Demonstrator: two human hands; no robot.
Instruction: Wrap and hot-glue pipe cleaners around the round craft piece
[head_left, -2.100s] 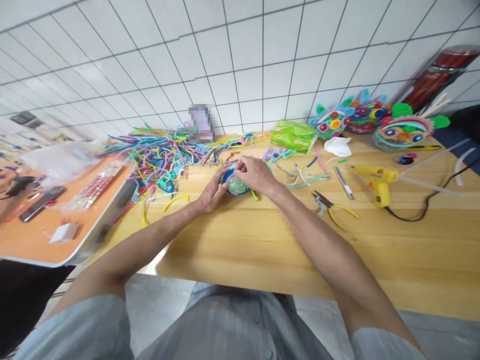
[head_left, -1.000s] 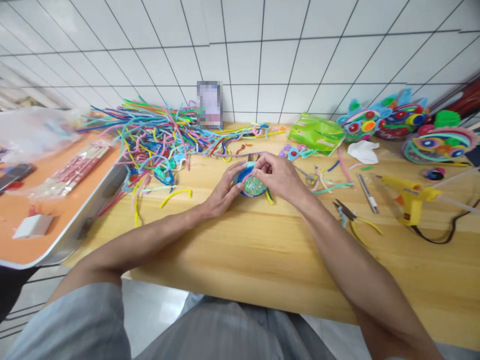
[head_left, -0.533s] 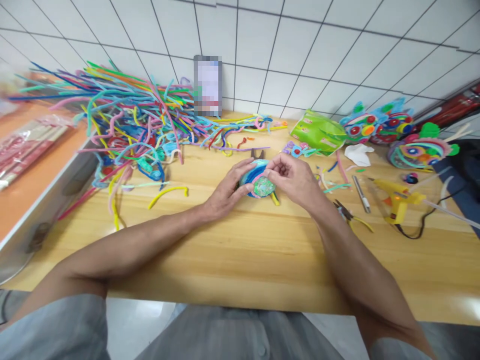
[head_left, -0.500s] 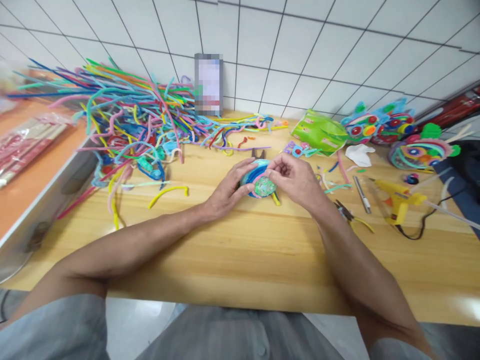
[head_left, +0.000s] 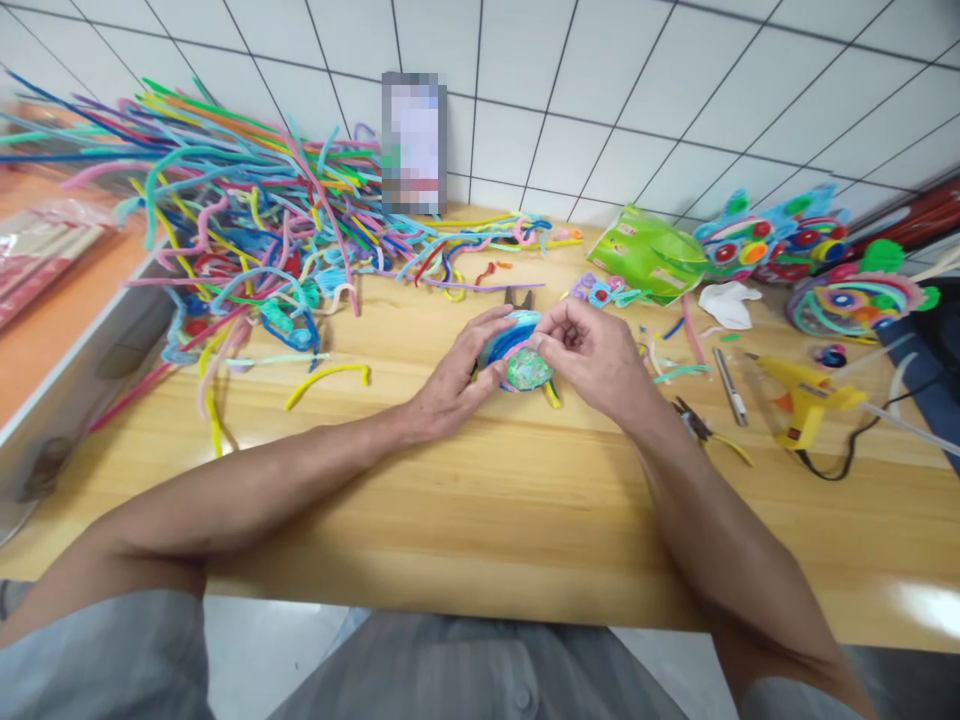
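Observation:
In the middle of the wooden table, a round craft piece shows blue pipe-cleaner bands, a pink ring and a green mottled disc. My left hand is closed around its left side, thumb on the front. At its upper right edge, beside the pink ring, my right hand makes a pinch; whatever sits between those fingertips is hidden. Under the piece lies a pair of pliers, its dark jaws showing behind and a yellow handle end in front.
Pipe cleaners heap up at the left, by a phone against the tiled wall. On the right are a green packet, finished colourful masks, a silver cutter, more pliers and a yellow glue gun.
The camera view has shifted slightly, so the background sits a little higher and more spread out. Both hands keep nearly the same hold on the craft piece.

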